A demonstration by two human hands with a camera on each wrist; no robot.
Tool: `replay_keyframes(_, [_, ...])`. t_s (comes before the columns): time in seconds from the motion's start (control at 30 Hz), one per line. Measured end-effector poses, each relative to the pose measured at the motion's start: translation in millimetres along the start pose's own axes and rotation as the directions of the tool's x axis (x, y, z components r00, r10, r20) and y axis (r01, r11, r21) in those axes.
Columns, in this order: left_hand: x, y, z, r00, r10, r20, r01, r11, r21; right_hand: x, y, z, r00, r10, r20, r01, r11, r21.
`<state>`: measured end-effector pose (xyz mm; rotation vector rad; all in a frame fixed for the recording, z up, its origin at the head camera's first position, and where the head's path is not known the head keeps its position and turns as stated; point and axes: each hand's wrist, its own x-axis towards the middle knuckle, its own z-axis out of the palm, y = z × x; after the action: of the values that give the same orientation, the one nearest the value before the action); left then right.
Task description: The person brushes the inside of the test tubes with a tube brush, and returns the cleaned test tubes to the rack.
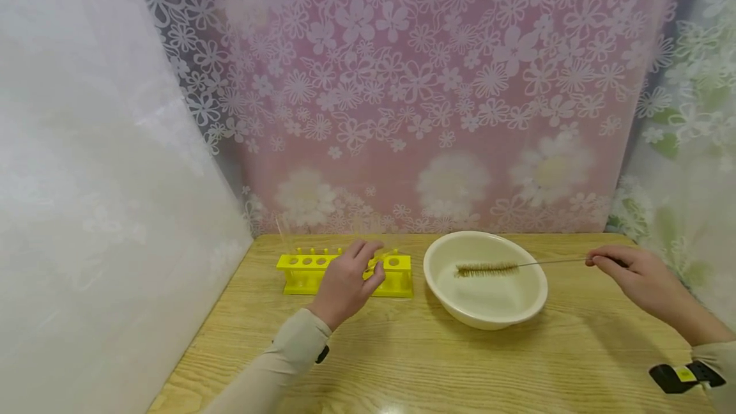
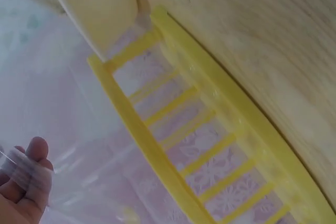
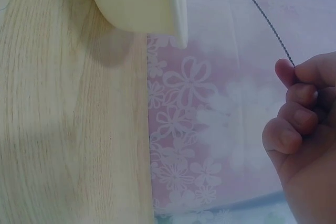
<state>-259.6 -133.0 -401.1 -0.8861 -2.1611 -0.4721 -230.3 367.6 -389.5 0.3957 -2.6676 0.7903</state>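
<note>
Brush (image 1: pixel 487 269): one, twisted-wire handle, bristled head lying over the basin (image 1: pixel 494 299); from here I cannot tell whether the bristles touch its floor. The brush extends to the left of the right hand (image 1: pixel 644 276), which is clamped on the end of the handle, fingers curled and thumb pressed against them.

Basin: one, cream, round, on the table (image 1: pixel 431 363), between the right hand and the rack (image 1: pixel 301 289). Rack: one, yellow, standing just beside the basin; at least four holes can be counted in its top.

Clear tubes: one slanted tube (image 1: pixel 285 232) at the rack's left end. Further faint outlines show behind the left hand (image 1: pixel 347 276); their number cannot be made out. The left hand is above the middle of the rack, thumb and fingers clamped on a held tube (image 2: pixel 21 162), which is transparent and hard to trace. This hand and its forearm block the view of the rack's middle holes.

Surroundings: one wood-grain table; one pink flowered curtain (image 1: pixel 368 82) behind it, a pale sheet (image 1: pixel 86 177) to the left and a green-patterned sheet (image 1: pixel 690 133) to the right. Two light sleeves, one per arm; a dark wristband (image 1: pixel 678 377) shows at the right wrist.
</note>
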Motion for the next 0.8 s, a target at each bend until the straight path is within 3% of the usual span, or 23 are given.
replay_keyframes(0.27, [3.0,19.1,27.0,0.990,0.053,0.134,-0.055,0.998,0.008,-3,2,-3.3,0.999,0.015,-0.032,-0.015,1.000,-0.023])
replay_keyframes(0.5, [5.6,26.1,44.6,0.967,0.040,0.252,-0.056,0.997,0.056,-7,6,-8.1,0.999,0.007,-0.037,-0.006,0.999,0.043])
replay_keyframes(0.67, [9.5,29.4,52.2,0.952,0.024,0.305,-0.051,0.996,0.080,-9,6,-11.0,0.999,-0.007,-0.042,0.010,0.996,0.088])
replay_keyframes(0.8, [11.1,30.9,59.3,0.950,0.024,0.310,-0.059,0.993,0.105,-10,6,-11.9,0.999,0.001,-0.037,0.003,0.994,0.113])
